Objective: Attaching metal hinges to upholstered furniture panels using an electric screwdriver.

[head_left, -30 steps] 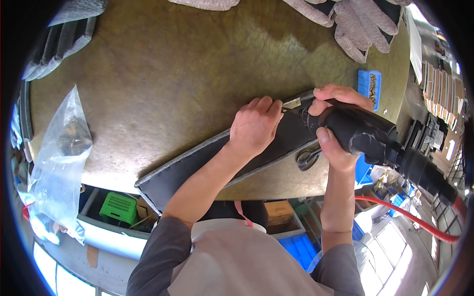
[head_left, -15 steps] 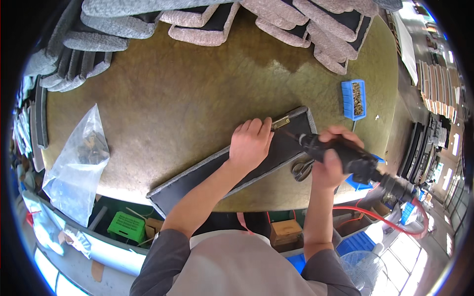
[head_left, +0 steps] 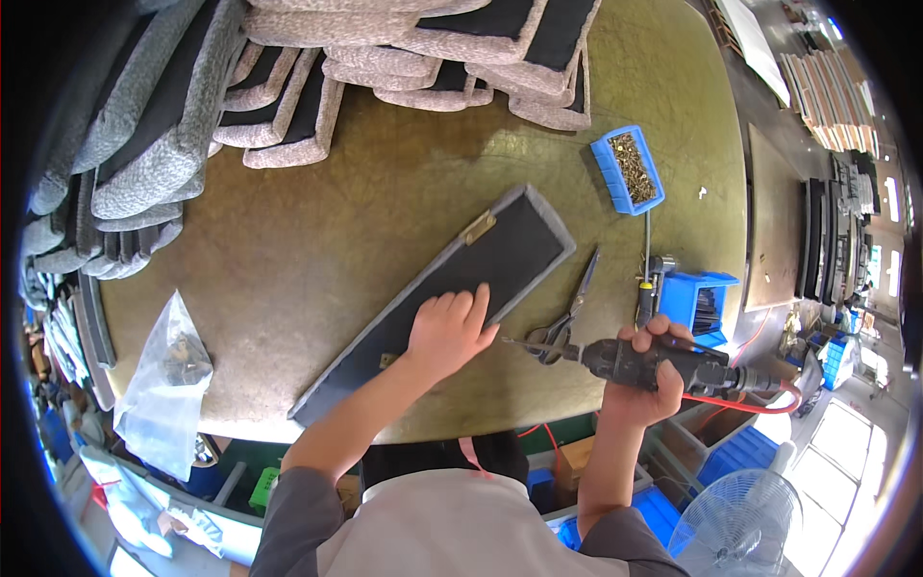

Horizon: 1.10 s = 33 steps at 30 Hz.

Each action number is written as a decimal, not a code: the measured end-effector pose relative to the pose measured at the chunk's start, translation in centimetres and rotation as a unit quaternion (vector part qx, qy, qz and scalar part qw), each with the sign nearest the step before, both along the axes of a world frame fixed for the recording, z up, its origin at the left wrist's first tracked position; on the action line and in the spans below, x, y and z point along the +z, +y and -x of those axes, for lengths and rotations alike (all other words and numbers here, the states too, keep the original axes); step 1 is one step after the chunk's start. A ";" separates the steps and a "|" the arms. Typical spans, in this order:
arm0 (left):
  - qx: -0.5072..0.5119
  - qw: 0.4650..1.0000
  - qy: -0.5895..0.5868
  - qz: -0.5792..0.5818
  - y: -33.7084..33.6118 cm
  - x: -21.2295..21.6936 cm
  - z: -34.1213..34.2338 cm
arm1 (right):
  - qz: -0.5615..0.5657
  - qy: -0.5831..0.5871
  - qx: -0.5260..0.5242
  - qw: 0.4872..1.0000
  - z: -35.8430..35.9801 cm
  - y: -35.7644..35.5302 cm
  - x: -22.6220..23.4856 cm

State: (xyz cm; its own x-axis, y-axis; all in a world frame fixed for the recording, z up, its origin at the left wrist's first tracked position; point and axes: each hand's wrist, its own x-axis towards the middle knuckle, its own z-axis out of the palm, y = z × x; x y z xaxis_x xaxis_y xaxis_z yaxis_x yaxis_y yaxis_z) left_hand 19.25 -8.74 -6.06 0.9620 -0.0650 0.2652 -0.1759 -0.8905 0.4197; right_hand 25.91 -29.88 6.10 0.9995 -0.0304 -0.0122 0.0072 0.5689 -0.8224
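Note:
A long padded panel [head_left: 505,255] with grey fabric edges and a black back lies slantwise on the table before me. A brass-coloured hinge [head_left: 478,228] sits at its far edge, and another small brass piece [head_left: 387,360] shows partly beside my left wrist. My left hand [head_left: 447,330] lies on the black back, fingers stretched out, holding nothing. My right hand [head_left: 656,389] is wrapped round a black air screwdriver [head_left: 615,363] with a red hose. Its thin bit points left, just off the panel's near edge, over the handles of dark scissors [head_left: 580,300].
A blue bin [head_left: 618,197] of small brass screws stands at the far right. Nearer are a screwdriver [head_left: 645,300] and another blue bin [head_left: 681,306]. Stacked padded panels [head_left: 461,38] fill the table's far side. A clear plastic bag [head_left: 162,409] hangs over the left front edge.
My left hand has moved from beside the hinge to the panel's middle. The air screwdriver has drawn back from the hinge toward me. The view has shifted right.

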 end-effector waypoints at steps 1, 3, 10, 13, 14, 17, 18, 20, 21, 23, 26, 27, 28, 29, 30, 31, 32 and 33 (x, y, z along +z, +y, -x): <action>0.013 1.000 -0.009 0.007 -0.2 0.0 -1.6 | -0.005 0.000 -0.002 1.000 0.3 -0.6 0.1; 0.038 0.999 -0.028 0.011 -0.3 -0.2 -4.7 | -0.006 -0.011 0.008 1.000 0.8 -1.7 -0.2; -0.004 0.884 0.172 0.435 -1.9 4.1 -3.5 | -0.051 0.008 -0.050 0.997 1.3 -5.3 -0.3; -0.007 0.798 0.263 0.542 -3.9 4.4 1.5 | -0.070 0.024 -0.065 0.995 1.3 -5.7 -0.5; 0.042 0.696 0.314 0.644 -4.4 4.8 2.7 | -0.075 0.024 -0.069 0.995 1.2 -5.7 -0.8; 0.123 0.564 0.352 0.737 -5.2 6.0 4.0 | -0.083 0.050 -0.050 0.994 1.3 -5.5 -1.2; 0.148 0.550 0.342 0.747 -5.3 6.3 4.2 | -0.085 0.050 -0.042 0.994 1.2 -5.3 -1.2; 0.162 0.561 0.342 0.736 -5.3 6.4 3.8 | -0.088 0.052 -0.027 0.994 1.1 -5.0 -1.3; 0.171 0.572 0.342 0.726 -5.2 6.3 3.7 | -0.090 0.051 -0.027 0.994 1.1 -4.9 -1.3; 0.163 0.588 0.317 0.726 -5.2 5.4 4.2 | -0.091 0.051 -0.021 0.994 1.1 -4.6 -1.4; 0.176 0.586 0.284 0.738 -5.3 5.9 4.9 | -0.086 0.056 -0.009 0.995 1.1 -4.2 -1.6; 0.199 0.569 0.277 0.748 -5.3 6.2 4.9 | -0.088 0.060 -0.005 0.994 1.1 -4.0 -1.7; 0.195 0.569 0.274 0.751 -5.3 6.2 4.8 | -0.090 0.063 -0.001 0.994 1.1 -3.8 -1.7; 0.214 0.557 0.292 0.747 -5.2 6.4 5.0 | -0.088 0.060 -0.004 0.994 1.3 -3.6 -1.4; 0.232 0.545 0.311 0.743 -5.2 6.5 5.2 | -0.086 0.073 -0.011 0.994 1.3 -3.3 -1.2; 0.225 0.545 0.314 0.744 -5.1 6.8 5.4 | -0.085 0.085 -0.021 0.993 1.5 -3.1 -0.9; 0.236 0.547 0.316 0.739 -4.8 6.8 5.4 | -0.095 0.084 -0.018 0.992 1.6 -2.9 -0.8; 0.246 0.548 0.319 0.733 -4.6 6.8 5.4 | -0.094 0.076 -0.026 0.992 1.8 -2.8 -0.8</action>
State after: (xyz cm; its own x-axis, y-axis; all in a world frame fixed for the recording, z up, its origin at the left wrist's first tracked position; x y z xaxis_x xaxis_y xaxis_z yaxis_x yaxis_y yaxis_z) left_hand 13.82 -13.36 0.75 0.6946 0.0776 -0.7152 0.5334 0.6115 0.5844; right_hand 24.13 -32.72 5.34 0.9827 -0.0643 -0.1739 -0.0762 0.7149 -0.6950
